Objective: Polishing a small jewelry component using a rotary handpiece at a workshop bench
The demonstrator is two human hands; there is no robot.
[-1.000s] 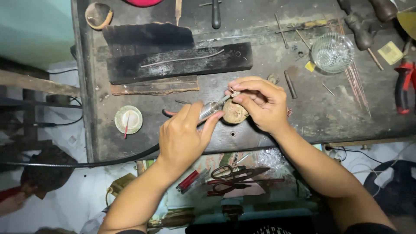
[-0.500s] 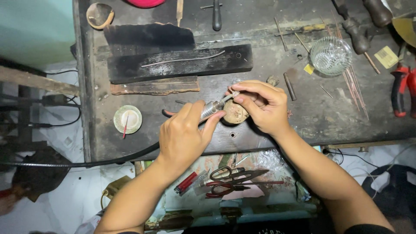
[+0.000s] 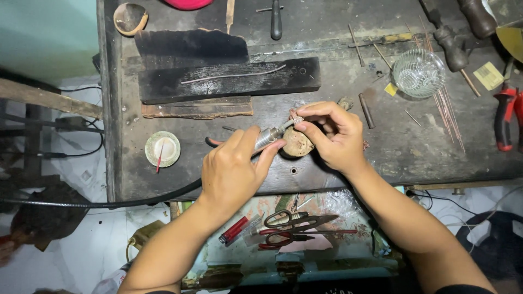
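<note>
Hands: both at the middle of the dark, scarred workbench [image 3: 414, 158], close together over its front edge.
Left hand [image 3: 231, 174]: fingers closed around a metal rotary handpiece [image 3: 268, 137], held like a pen — its tip points up and right; a black flexible hose [image 3: 109, 202] trails from it off the bench to the left.
Right hand [image 3: 335, 136]: thumb and forefinger pinched together on a small pale ring-like piece [image 3: 297, 117], which meets the handpiece's tip.
Wooden peg [image 3: 297, 142]: round, brownish, just under the pinched piece, between the two hands.
Behind: a charred black block [image 3: 229, 79] with a thin wire lying on it.
Right side: a clear glass bowl [image 3: 418, 73], thin rods and red-handled pliers [image 3: 504, 117].
Left side: a small round dish [image 3: 162, 148].
Below — an open drawer with scissors [image 3: 297, 220].
</note>
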